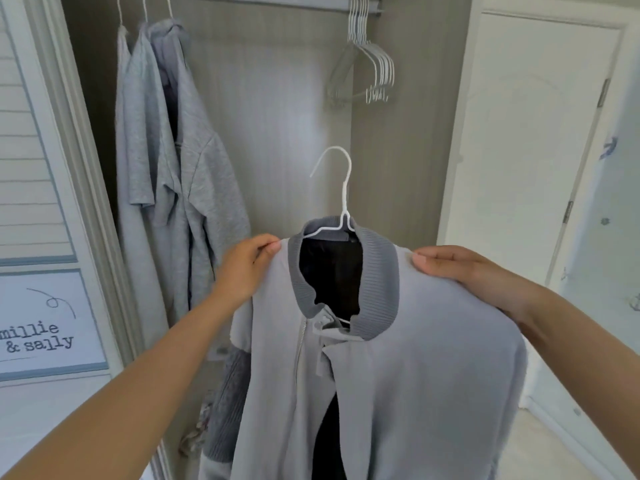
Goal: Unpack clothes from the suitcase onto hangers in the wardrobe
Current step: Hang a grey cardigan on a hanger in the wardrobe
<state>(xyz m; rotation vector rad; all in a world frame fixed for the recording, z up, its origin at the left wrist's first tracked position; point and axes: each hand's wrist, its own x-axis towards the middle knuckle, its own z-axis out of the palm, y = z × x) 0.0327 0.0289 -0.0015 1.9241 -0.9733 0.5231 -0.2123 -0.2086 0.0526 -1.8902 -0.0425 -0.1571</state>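
Note:
A light grey zip jacket (398, 368) with a darker ribbed collar and black lining hangs on a white wire hanger (341, 199) held up in front of the open wardrobe. My left hand (246, 268) pinches the jacket's left shoulder. My right hand (457, 268) grips the right shoulder from above. The hanger's hook points up and left, free of the rail (277, 1), well below it. The suitcase is out of view.
Three grey garments (173, 161) hang at the rail's left end. A bunch of several bare white hangers (370, 64) hangs at the right end. A louvred wardrobe door (38, 168) with a sign stands left; a white room door (526, 140) stands right.

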